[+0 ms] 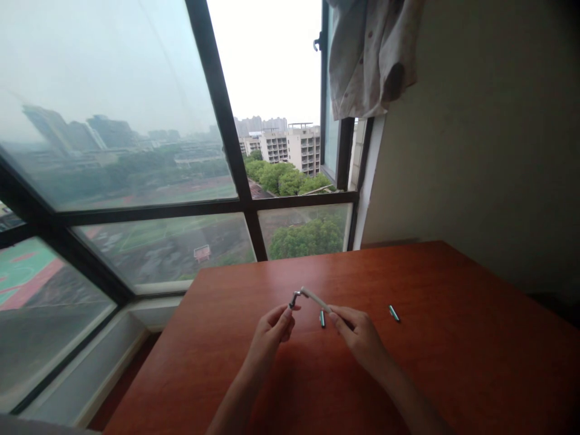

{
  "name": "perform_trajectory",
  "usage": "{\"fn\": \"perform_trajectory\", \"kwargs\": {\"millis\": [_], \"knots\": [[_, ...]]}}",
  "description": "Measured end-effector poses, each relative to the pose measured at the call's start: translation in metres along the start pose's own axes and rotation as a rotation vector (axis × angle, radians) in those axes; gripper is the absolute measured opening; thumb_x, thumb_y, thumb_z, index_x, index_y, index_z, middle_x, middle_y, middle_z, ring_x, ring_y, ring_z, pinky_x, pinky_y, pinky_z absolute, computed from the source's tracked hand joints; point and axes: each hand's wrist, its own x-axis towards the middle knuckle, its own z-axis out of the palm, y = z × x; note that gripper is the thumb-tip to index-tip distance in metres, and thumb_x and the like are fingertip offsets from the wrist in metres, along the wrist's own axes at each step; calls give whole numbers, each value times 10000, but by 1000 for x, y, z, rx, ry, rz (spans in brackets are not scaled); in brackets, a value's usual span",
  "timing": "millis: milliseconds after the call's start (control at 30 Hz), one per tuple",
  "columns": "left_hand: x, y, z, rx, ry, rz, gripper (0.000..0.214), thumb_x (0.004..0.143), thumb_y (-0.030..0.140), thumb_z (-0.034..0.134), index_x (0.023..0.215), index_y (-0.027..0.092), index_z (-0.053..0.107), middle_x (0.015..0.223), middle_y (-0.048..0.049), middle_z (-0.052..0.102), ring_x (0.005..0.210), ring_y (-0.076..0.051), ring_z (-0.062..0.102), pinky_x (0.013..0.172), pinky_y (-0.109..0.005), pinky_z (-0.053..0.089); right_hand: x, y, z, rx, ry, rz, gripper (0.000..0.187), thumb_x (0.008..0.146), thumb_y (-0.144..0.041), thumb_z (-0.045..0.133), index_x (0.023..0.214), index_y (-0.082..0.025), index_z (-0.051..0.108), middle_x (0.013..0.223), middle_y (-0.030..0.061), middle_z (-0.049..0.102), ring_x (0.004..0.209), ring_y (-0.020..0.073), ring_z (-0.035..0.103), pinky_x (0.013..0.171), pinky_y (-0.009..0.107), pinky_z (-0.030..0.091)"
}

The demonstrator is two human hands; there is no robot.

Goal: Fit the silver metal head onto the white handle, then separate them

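Note:
Over a reddish-brown wooden table [435, 284], both my hands hold a slim white stick-like tool [316, 298] with a dark metal head at its left end. My left hand [274, 329] pinches the dark metal head. My right hand [357, 332] grips the white handle's lower end. A small teal cylinder [322, 319] lies on the table between my hands, just under the tool. A second teal cylinder [394, 313] lies to the right of my right hand.
A large window with dark frames [226, 121] fills the left and centre, showing buildings and trees far below. A pale cloth [371, 54] hangs at the window's top right. A plain wall [489, 139] borders the table's right side.

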Motion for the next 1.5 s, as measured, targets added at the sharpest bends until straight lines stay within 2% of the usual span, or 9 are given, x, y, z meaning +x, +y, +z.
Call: {"fn": "perform_trajectory", "kwargs": {"millis": [167, 333, 500, 667, 767, 867, 1133, 1500], "knots": [[-2, 4, 2, -2, 9, 11, 482, 755, 510, 648, 1010, 101, 660, 591, 50, 374, 493, -67, 285, 460, -212, 174, 0, 2, 0, 2, 14, 20, 326, 897, -361, 473, 916, -155, 725, 725, 49, 651, 676, 200, 578, 616, 270, 398], [-2, 3, 1, -14, 12, 35, 421, 784, 465, 641, 1004, 106, 657, 583, 52, 385, 500, -69, 308, 468, -213, 188, -1, 0, 0, -37, -34, 39, 332, 911, -369, 439, 841, -157, 685, 632, 13, 581, 593, 162, 529, 553, 247, 352], [0, -1, 0, 27, 40, 42, 477, 771, 508, 634, 1025, 105, 646, 564, 56, 382, 485, -76, 318, 464, -216, 198, 2, 9, -7, -99, 32, 111, 279, 906, -385, 425, 835, -181, 603, 585, 0, 579, 555, 163, 547, 544, 245, 346], [1, -3, 2, 44, 40, 43, 496, 755, 512, 643, 1019, 92, 641, 551, 59, 379, 483, -77, 312, 464, -212, 203, 7, 34, -37, -513, 130, 213, 288, 898, -315, 389, 715, -201, 581, 732, 51, 653, 676, 187, 587, 601, 259, 340], [1, -3, 5, 61, 27, 40, 487, 756, 505, 644, 1014, 92, 646, 551, 56, 390, 488, -80, 317, 468, -212, 212, 5, 46, -54, -730, 93, 367, 298, 905, -273, 370, 741, -196, 607, 802, 75, 680, 738, 196, 615, 587, 258, 327], [0, -5, 5, 104, 18, 39, 482, 760, 512, 634, 1007, 99, 657, 559, 50, 405, 498, -87, 332, 476, -213, 228, 2, 49, -61, -844, 47, 502, 288, 896, -283, 402, 759, -200, 641, 814, 92, 699, 739, 211, 635, 546, 264, 303], [2, -12, 3, 220, -12, 81, 465, 777, 520, 610, 980, 105, 663, 600, 34, 439, 538, -97, 367, 503, -212, 271, 1, 52, -63, -896, 20, 601, 227, 875, -320, 482, 783, -217, 663, 814, 90, 713, 748, 218, 662, 530, 256, 316], [1, -12, 3, 268, 6, 102, 451, 798, 508, 588, 992, 109, 671, 608, 27, 454, 549, -106, 385, 511, -212, 291, 0, 56, -66, -979, 28, 593, 188, 887, -303, 483, 819, -206, 629, 848, 92, 687, 764, 242, 664, 544, 275, 341]]}}
